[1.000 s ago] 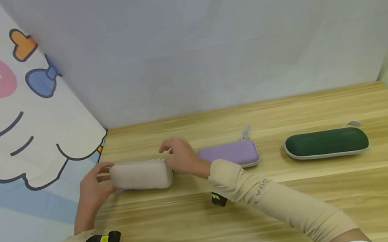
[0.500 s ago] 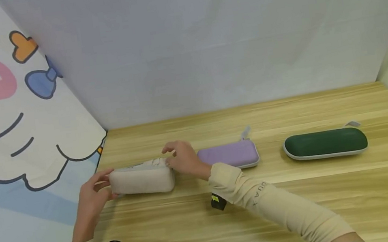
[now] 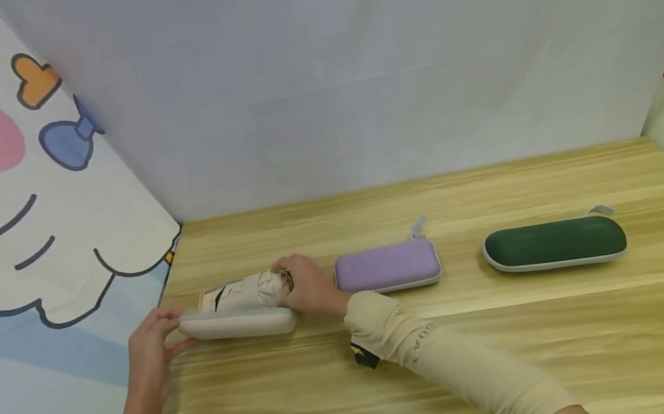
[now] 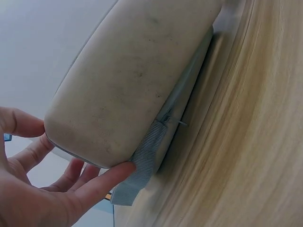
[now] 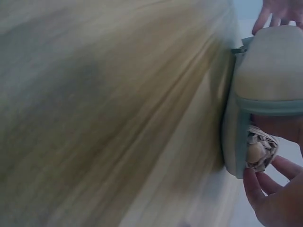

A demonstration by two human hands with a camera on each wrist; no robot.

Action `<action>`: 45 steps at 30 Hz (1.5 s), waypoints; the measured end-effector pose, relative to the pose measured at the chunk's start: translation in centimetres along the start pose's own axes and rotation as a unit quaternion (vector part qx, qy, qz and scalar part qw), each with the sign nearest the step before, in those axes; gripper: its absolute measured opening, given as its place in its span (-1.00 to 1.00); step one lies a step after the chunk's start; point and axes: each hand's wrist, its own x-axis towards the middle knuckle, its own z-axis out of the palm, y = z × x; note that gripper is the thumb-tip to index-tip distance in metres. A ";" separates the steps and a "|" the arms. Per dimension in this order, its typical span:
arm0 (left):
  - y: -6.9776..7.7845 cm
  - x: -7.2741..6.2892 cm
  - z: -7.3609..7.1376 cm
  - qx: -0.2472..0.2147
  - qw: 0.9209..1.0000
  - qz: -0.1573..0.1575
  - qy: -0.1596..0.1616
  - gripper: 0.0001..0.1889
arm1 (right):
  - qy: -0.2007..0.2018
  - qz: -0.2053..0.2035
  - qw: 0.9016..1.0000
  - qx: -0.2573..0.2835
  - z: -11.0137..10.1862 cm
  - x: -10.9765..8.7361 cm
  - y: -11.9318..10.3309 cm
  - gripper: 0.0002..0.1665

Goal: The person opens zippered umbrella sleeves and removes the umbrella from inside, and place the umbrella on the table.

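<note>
A beige zip-up glasses case [image 3: 240,325] lies on the left of the wooden table with its lid tipped up toward the person. My left hand [image 3: 149,350] pinches the lid's left end between thumb and fingers; the grey ribbon pull [image 4: 144,161] hangs beside the thumb in the left wrist view. Inside sits a crumpled pale wrapping [image 3: 249,292] with dark print, its bunched end [image 5: 265,151] showing in the right wrist view. My right hand [image 3: 310,288] curls round the case's right end, fingertips at the lower shell's rim and against the wrapping.
A purple zip-up case [image 3: 387,267] lies closed just right of my right hand. Farther right is a closed dark green case [image 3: 554,243]. A pale cloth backdrop [image 3: 353,78] stands along the table's back edge, and a cartoon-printed cloth [image 3: 63,270] borders the left.
The beige case's lid has swung up and toward the person, exposing the wrapping inside. My left hand has moved down and slightly left with the lid; the right hand has lowered slightly.
</note>
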 end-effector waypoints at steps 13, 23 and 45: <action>-0.9 -0.2 -0.3 -0.025 0.999 0.021 0.005 -0.82 | -0.037 -0.035 0.995 -0.085 0.7 0.1 -0.1 -0.33; -1.3 -0.2 -0.6 -0.064 0.997 0.032 -0.011 -0.79 | -0.051 -0.032 0.996 -0.071 0.6 0.0 -0.8 -0.28; -1.7 -0.3 -1.2 -0.067 0.996 0.041 -0.031 -0.81 | 0.050 -0.002 0.982 0.181 1.5 -0.7 -0.1 -0.46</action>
